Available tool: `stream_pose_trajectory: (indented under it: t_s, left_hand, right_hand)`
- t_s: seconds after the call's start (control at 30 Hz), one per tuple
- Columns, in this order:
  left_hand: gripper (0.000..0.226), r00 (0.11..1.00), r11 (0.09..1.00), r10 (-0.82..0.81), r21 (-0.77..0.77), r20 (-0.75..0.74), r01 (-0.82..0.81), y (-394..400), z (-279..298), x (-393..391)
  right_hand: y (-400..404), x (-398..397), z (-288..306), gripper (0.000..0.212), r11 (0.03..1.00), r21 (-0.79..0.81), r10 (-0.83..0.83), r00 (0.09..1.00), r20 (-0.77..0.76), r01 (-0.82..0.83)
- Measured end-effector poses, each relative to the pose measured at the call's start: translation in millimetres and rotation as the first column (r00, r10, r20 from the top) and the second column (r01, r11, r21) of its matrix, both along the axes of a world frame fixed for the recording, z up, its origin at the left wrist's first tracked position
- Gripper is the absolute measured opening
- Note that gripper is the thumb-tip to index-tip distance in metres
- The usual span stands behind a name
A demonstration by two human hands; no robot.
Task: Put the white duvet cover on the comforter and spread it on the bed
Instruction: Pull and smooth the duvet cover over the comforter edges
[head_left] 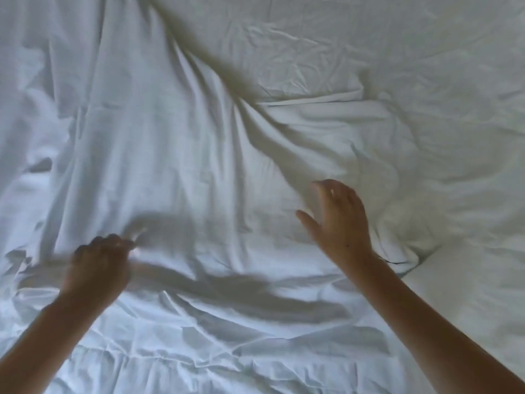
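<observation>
The white duvet cover [159, 143] lies rumpled over the bed and fills the left and middle of the head view, with long folds running up and away from me. My left hand [99, 265] is at the lower left, its fingers curled and pinching a fold of the cover. My right hand [338, 217] hovers at the lower right with its fingers spread and relaxed, holding nothing, just above the cloth. I cannot tell the comforter apart from the other white layers.
A creased white sheet [355, 52] covers the bed at the upper right. A smoother white layer [477, 294] lies at the lower right, next to a thin dark thread [393, 261] near my right wrist.
</observation>
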State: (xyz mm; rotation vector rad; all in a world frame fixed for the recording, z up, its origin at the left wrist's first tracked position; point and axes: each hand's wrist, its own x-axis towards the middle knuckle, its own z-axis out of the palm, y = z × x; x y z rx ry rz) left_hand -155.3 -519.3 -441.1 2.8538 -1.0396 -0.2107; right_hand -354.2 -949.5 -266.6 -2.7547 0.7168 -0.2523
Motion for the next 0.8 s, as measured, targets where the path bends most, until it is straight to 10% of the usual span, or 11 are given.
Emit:
stream_pose_trajectory:
  t_s: [0.1, 0.3, 0.43, 0.6, 0.8]
  left_hand:
    - [0.044, 0.986, 0.99, -0.067, -0.134, -0.151, 0.047, -171.0, 179.7, -62.7]
    - [0.047, 0.951, 0.933, -0.302, -0.221, -0.061, 0.282, -276.6, 163.5, -84.3]
    - [0.044, 0.943, 0.923, -0.323, -0.198, 0.076, 0.331, -330.9, 160.6, -32.4]
    - [0.048, 0.882, 0.899, -0.437, 0.07, 0.174, 0.432, -371.5, 152.1, 53.0]
    - [0.062, 0.873, 0.779, -0.477, 0.507, 0.096, 0.369, -377.8, 161.3, 133.3]
  right_hand:
    - [-59.7, -19.7, -38.2, 0.081, 0.982, 0.013, -0.176, 0.94, -0.294, 0.188]
    - [-80.5, -14.6, -53.8, 0.075, 0.998, 0.018, -0.046, 0.96, -0.274, 0.053]
    - [-92.7, 16.8, -49.0, 0.042, 0.979, -0.195, -0.055, 0.998, 0.044, 0.063]
    - [-131.2, 128.6, -26.0, 0.037, 0.968, -0.251, 0.026, 0.994, 0.107, 0.001]
    - [-134.9, 221.0, -16.8, 0.055, 0.976, 0.161, 0.202, 0.876, -0.439, -0.144]
